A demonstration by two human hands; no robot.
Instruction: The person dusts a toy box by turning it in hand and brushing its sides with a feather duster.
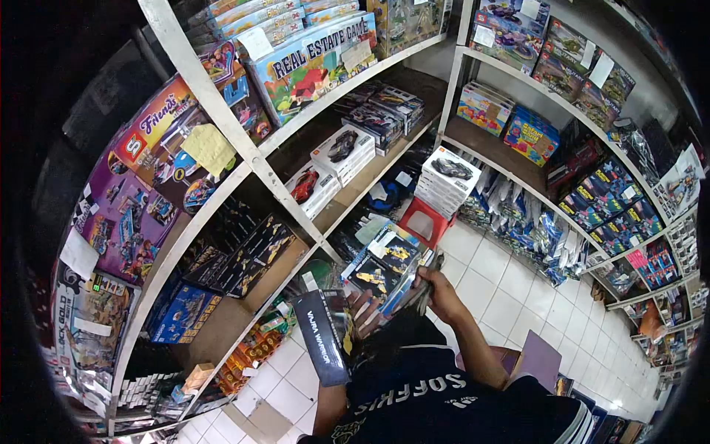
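A dark box printed "VAJRA WARRIOR" (318, 333) is tilted over my left forearm. My left hand (364, 312) is partly hidden by it, with the fingers showing past its right edge, against a flat toy box. That flat box, with yellow robot figures (381, 270) and white stickers, is held in front of my body. My right hand (441, 294) grips its right edge, thumb on top. A greyish, cloth-like thing (438, 265) is by the right fingers; I cannot make out what it is.
Shelves with white metal frames (255, 159) hold boxed toys on the left and at the back. A red stool (427, 223) bears stacked white car boxes (447, 176). Bagged toys (510, 214) line the low right shelf. White floor tiles (510, 277) extend to the right.
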